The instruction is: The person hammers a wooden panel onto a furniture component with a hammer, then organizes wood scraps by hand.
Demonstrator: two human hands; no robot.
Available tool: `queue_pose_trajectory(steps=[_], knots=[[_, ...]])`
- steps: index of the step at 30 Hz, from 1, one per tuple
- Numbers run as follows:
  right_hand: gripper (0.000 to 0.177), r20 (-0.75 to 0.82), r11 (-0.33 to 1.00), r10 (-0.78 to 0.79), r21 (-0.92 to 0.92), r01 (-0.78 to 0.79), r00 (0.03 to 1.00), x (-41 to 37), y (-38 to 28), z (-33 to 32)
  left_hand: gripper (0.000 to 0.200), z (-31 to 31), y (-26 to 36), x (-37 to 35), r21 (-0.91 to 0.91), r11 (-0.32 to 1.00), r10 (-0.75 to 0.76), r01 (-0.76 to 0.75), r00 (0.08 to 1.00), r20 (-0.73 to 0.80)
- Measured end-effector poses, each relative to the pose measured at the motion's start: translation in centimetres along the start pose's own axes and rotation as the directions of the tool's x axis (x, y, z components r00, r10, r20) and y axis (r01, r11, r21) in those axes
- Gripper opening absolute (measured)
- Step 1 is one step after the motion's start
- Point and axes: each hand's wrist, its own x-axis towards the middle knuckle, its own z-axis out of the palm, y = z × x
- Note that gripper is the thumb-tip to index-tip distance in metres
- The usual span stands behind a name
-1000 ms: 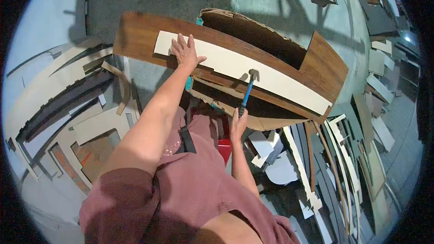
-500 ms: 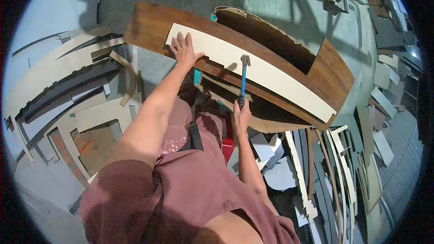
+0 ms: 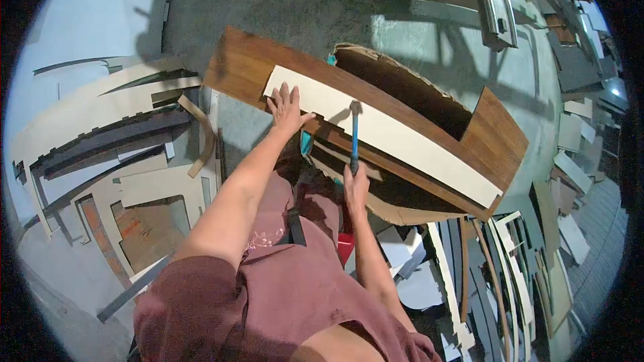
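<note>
My left hand point(image 3: 288, 110) lies with spread fingers on the left part of a long cream-coloured strip point(image 3: 402, 146). The strip rests on a brown wood-grain board point(image 3: 248, 55), which lies across a torn cardboard box point(image 3: 409, 80). In my right hand point(image 3: 355, 184) is the dark grip of a hammer point(image 3: 355, 135) with a blue shaft. Its head is over the strip, right of my left hand; whether it touches the strip I cannot tell.
Cut panels point(image 3: 100, 110) and a curved strip point(image 3: 204, 135) lie at the left. Long narrow offcuts point(image 3: 463, 268) stand at the lower right. A metal rail point(image 3: 493, 7) is at the upper right, with scattered board pieces point(image 3: 572, 171) along the right side.
The whole view has shifted, so the board, strip and both hands appear lower. The hammer head sits slightly nearer my left hand. Both hands keep their holds.
</note>
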Motion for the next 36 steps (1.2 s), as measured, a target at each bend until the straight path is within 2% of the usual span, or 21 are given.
queue_pose_trajectory(steps=[1,2,3,5,6,7,8,9,10,16,19,21,22,25,26,29,31,33,36], knots=[[0.028,0.0,0.999,0.036,-0.002,-0.036,0.999,-0.8,0.8,0.3,0.093,-0.2,-0.4,-0.3,0.013,1.0,0.024,-0.025,0.999,0.025],[0.028,0.013,1.0,0.004,-0.001,-0.004,1.0,-1.6,1.6,0.3,0.091,-0.3,-0.6,-0.5,0.023,0.999,0.045,-0.046,0.998,0.052],[0.029,0.013,0.998,-0.057,-0.027,0.057,0.998,-1.9,2.8,0.9,0.091,-0.3,-0.7,-0.5,0.016,0.999,0.039,-0.04,0.998,0.048],[0.023,0.066,0.996,-0.04,-0.077,0.045,0.997,-2.6,2.6,0.9,0.089,-0.4,-1.5,-1.1,0.048,0.995,0.083,-0.084,0.996,0.027],[0.022,0.052,0.998,-0.055,-0.042,0.057,0.997,-2.7,2.5,1.0,0.088,-0.3,-1.7,-1.1,0.055,0.995,0.088,-0.088,0.996,0.014],[0.02,0.037,0.998,-0.065,-0.005,0.066,0.997,-2.8,1.5,0.7,0.088,-0.2,-1.8,-1.3,0.06,0.995,0.074,-0.074,0.997,0.018],[0.022,0.068,1.0,-0.011,-0.02,0.013,0.998,-2.8,-0.2,0.2,0.089,0.0,-1.8,-1.3,0.051,0.995,0.085,-0.083,0.996,-0.023],[0.024,0.048,0.998,-0.047,-0.04,0.048,0.998,-2.1,-0.3,0.6,0.09,0.2,-1.8,-1.3,0.04,0.994,0.1,-0.097,0.993,-0.064],[0.025,0.046,0.998,-0.048,-0.043,0.05,0.998,-1.4,-1.0,0.8,0.087,0.2,-1.9,-1.3,0.057,0.995,0.084,-0.082,0.996,-0.026],[0.028,0.048,0.995,-0.1,-0.012,0.101,0.994,2.2,-7.1,2.3,0.088,0.0,-3.1,-2.0,0.075,0.996,0.04,-0.038,0.999,-0.03],[0.029,0.057,0.99,-0.14,0.005,0.14,0.989,4.1,-6.9,4.0,0.088,-0.2,-3.6,-2.1,0.094,0.995,0.017,-0.017,1.0,0.002],[0.029,0.156,0.986,-0.063,-0.141,0.086,0.986,5.1,-6.2,4.7,0.088,-0.4,-3.7,-2.2,0.034,0.999,0.009,-0.008,1.0,-0.03],[0.028,0.135,0.987,-0.111,-0.096,0.125,0.985,5.1,-6.2,4.7,0.088,-0.5,-3.6,-2.2,0.041,0.999,0.007,-0.006,1.0,-0.019],[0.027,0.154,0.991,-0.118,-0.052,0.127,0.981,4.0,-6.3,4.2,0.085,-0.7,-3.9,-2.2,0.03,1.0,-0.004,0.004,1.0,-0.008],[0.026,0.114,0.994,-0.109,0.03,0.106,0.988,2.9,-7.0,4.2,0.084,-0.7,-4.0,-2.2,0.042,0.999,0.005,-0.005,1.0,0.002],[0.027,0.197,0.997,-0.067,-0.033,0.075,0.978,1.4,-5.2,4.7,0.083,-0.5,-4.4,-2.3,0.053,0.998,0.024,-0.025,0.999,0.024],[0.025,0.232,0.99,-0.117,-0.051,0.132,0.966,1.5,-3.2,5.5,0.083,-0.6,-4.7,-2.3,0.061,0.998,0.032,-0.033,0.999,0.028],[0.027,0.276,0.954,-0.066,-0.266,0.142,0.959,1.3,-1.9,5.9,0.084,-0.8,-4.8,-2.3,0.054,0.998,0.031,-0.035,0.996,0.08],[0.025,0.271,0.97,-0.078,-0.202,0.136,0.959,0.1,-3.0,4.9,0.082,-0.9,-5.0,-2.5,0.074,0.995,0.063,-0.067,0.997,0.05]])
